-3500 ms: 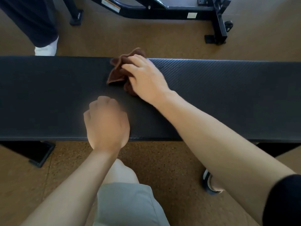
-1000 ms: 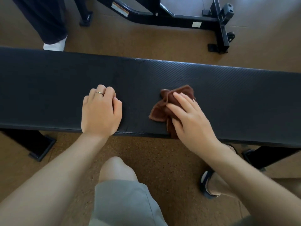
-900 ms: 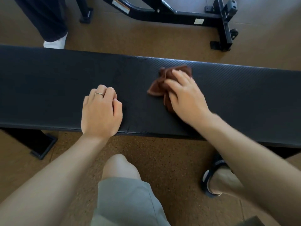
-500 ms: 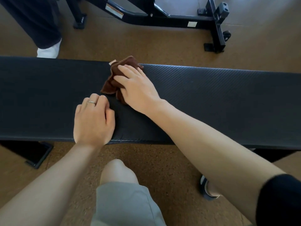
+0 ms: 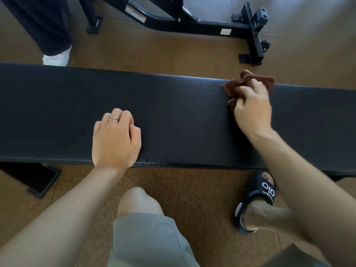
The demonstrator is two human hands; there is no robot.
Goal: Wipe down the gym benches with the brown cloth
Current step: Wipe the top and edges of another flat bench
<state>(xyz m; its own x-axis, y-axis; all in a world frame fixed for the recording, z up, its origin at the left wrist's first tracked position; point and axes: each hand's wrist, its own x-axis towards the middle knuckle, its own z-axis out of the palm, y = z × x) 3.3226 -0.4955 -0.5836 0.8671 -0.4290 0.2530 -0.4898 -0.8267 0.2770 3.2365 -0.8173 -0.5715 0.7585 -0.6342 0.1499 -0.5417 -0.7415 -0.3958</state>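
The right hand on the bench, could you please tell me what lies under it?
Under the right hand lies the crumpled brown cloth, pressed onto the black padded bench near its far edge. Its folds stick out past the fingers; the part beneath the palm is covered.

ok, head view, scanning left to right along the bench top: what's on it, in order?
On the black bench pad: left hand resting near the front edge, a ring on one finger → bare pad → right hand gripping the brown cloth at the far edge.
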